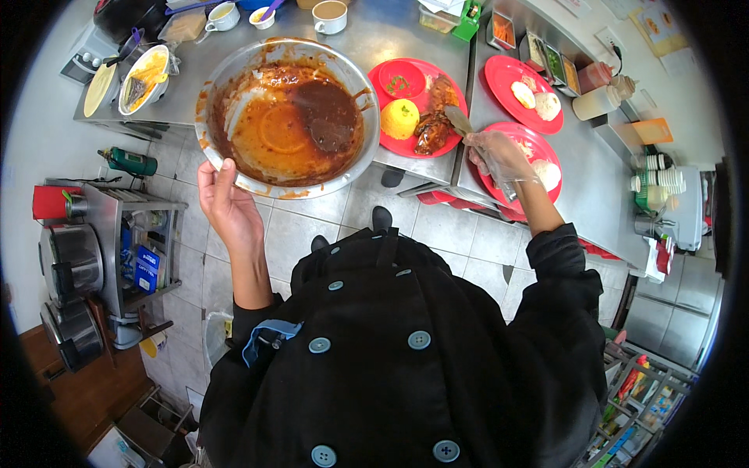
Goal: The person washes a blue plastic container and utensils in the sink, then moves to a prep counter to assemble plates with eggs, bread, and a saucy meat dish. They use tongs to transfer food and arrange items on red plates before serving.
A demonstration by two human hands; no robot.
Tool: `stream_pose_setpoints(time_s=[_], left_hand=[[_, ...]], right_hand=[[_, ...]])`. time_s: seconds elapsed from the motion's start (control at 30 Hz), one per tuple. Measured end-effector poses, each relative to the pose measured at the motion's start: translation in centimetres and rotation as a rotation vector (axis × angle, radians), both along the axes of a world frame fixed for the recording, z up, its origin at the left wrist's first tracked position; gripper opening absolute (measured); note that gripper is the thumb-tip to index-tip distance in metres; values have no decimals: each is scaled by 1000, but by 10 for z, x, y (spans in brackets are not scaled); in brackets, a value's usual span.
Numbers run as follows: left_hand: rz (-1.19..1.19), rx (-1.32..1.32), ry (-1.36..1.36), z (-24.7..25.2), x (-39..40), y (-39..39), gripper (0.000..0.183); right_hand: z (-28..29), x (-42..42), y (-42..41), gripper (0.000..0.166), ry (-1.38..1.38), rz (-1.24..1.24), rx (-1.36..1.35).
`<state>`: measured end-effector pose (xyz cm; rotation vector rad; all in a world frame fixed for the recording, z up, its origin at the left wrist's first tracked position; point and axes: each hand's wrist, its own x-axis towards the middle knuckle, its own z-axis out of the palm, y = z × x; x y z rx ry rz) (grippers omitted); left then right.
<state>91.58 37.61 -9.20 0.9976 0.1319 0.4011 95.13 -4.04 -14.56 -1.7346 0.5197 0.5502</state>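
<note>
My left hand [228,202] grips the near left rim of a large metal mixing bowl [354,171], thumb over the edge. Dark brown sauce [327,114] pools in the bowl, and orange-brown smears coat its wall. In a clear plastic glove, my right hand [497,155] holds a metal serving utensil [458,120]; the glove hides much of its handle. The utensil's tip is at glazed meat [433,131] on a red plate [405,147]. That plate also bears a yellow rice mound [399,119] and a small red bowl [386,73] with green herbs inside.
Beneath my right hand lies another red plate [526,130] with white rice [546,174]. A third red plate [497,73] sits beyond it. Squeeze bottles [597,103] and metal topping containers [502,30] line the right wall. A white tub [124,105] and cups [330,17] stand on the counter.
</note>
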Motion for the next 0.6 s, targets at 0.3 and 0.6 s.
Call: stream_pose_setpoints(time_s=[0.3, 0.6], left_hand=[[2, -74, 9, -2, -7, 12, 11], [-18, -184, 7, 0, -47, 39, 13]], right_hand=[[2, 16, 5, 25, -407, 526, -1268], [14, 18, 34, 21, -266, 634, -1461]])
